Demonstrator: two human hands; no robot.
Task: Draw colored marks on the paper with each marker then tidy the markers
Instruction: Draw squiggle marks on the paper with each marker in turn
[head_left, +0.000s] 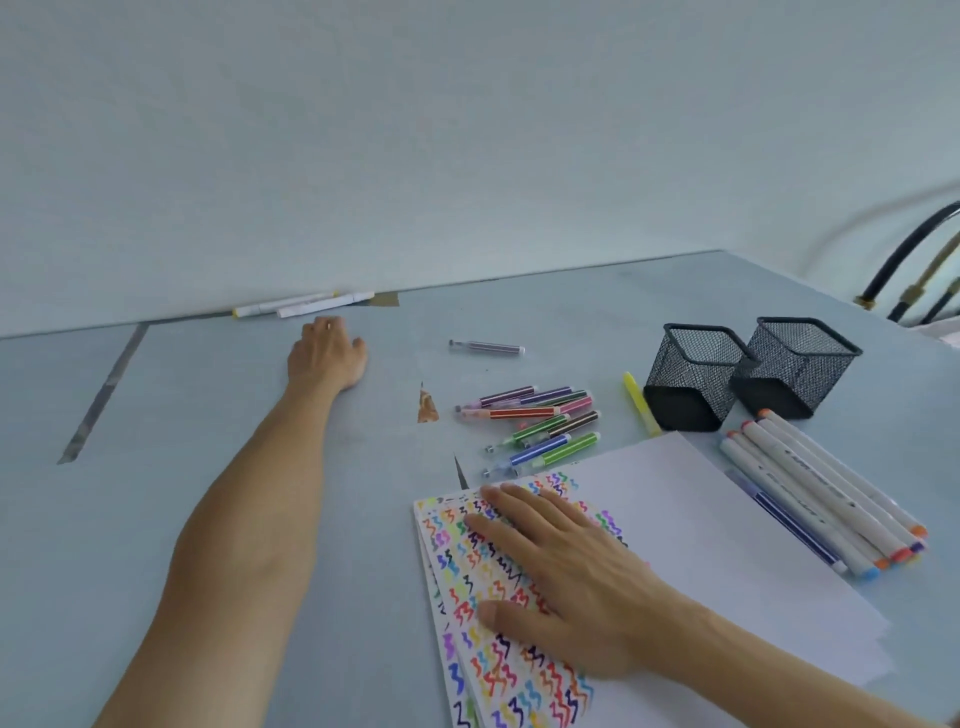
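Paper (701, 525) covered with coloured squiggles lies near the worktop's (208, 415) right edge, pressed flat by the right hand (566, 577), fingers straight. Left hand (327, 353) reaches toward two white markers (306, 304) at the far edge; whether its fingers hold anything cannot be told. Striped markers (535, 421) lie loose beside two mesh pen cups (748, 371).

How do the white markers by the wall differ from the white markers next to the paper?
The markers by the wall are a pair lying along the far table edge, just beyond the left hand; their visible cap is yellow. The markers next to the paper are a bigger bunch, lying diagonally right of the paper in front of the mesh cups, with orange, blue and purple caps. Both groups have long white barrels and lie flat on the table.
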